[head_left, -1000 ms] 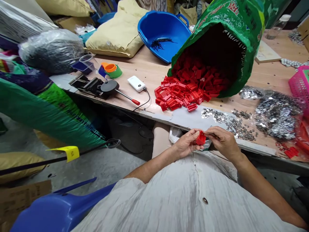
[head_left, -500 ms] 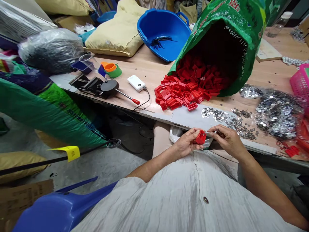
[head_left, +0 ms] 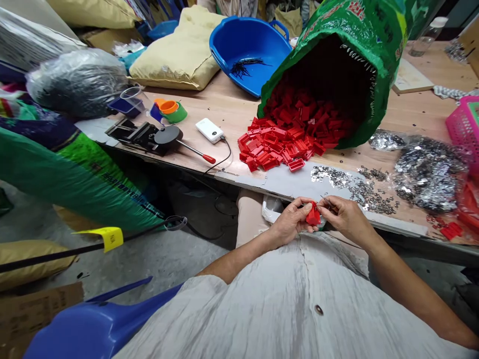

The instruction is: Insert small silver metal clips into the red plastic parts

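Between thumb and fingers, my left hand [head_left: 291,222] grips a small red plastic housing [head_left: 313,214] above my lap. My right hand [head_left: 342,214] is pinched right beside it, its fingertips at the housing's right side. A thin dark piece [head_left: 326,200] shows at those fingertips; its kind is too small to make out. Just beyond my hands, small flat metal pieces [head_left: 362,189] lie scattered on the grey sheet [head_left: 288,182] at the table's edge. A heap of similar red housings [head_left: 279,144] spills from a green woven sack [head_left: 391,89].
A blue basin [head_left: 220,47] holds thin black strips. To the left stand a lever-handled tool [head_left: 164,137], a white power bank [head_left: 209,130] and plastic cups [head_left: 174,110]. Bagged metal pieces [head_left: 430,172] and a pink basket [head_left: 462,124] lie right. A blue chair [head_left: 75,324] is beside me.
My right hand has come in closer to the red housing, its fingertips now against it. The housing has turned slightly in my left hand.
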Demonstrator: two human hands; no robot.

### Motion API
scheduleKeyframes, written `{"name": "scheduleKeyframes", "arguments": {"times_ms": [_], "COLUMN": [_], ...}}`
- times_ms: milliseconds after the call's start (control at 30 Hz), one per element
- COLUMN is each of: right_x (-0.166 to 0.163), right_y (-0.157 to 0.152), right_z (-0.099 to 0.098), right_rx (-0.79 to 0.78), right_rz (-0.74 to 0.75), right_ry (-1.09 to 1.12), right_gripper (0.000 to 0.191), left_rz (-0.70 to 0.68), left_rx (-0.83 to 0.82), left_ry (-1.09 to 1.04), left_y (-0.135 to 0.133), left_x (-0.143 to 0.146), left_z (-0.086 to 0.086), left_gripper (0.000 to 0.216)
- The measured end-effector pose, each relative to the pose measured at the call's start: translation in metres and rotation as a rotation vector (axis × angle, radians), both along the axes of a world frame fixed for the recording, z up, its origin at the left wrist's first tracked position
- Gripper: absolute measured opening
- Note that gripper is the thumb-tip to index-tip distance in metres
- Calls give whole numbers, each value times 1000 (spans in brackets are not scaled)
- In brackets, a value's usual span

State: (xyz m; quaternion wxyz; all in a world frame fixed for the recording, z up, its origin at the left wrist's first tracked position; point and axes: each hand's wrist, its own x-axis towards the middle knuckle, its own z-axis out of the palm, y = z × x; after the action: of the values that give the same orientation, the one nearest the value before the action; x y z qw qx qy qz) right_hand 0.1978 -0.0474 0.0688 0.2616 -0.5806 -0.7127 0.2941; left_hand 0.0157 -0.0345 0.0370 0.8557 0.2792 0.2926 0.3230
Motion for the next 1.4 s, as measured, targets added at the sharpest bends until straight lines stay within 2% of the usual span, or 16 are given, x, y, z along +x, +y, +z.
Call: {"name": "scheduleKeyframes", "arguments": {"times_ms": [200,633,1100,1200,1400], "right_x": [0,0,-7,-4,15], "right_y": [3,9,9,9,15], "right_z": [4,21,19,22,18], "right_rx": [41,-25,-70,-103,-209], "right_rz": [-55,57,55,63,79], "right_ry": [-36,-338,-453,-407,-76], "right_gripper": [13,14,13,13,22], "left_rz": [14,-38,-51,-32,-8], "left_rx": [-35,-70,-110,-131,-160], "left_ry": [-17,-75,-90,-77,-67], "left_y": [2,4,5,5,5], "left_x": [-2,-1,-2,-2,-2], "left_z": [-1,-10,-13,-11,-6], "left_gripper": [43,36,35,33,34]}}
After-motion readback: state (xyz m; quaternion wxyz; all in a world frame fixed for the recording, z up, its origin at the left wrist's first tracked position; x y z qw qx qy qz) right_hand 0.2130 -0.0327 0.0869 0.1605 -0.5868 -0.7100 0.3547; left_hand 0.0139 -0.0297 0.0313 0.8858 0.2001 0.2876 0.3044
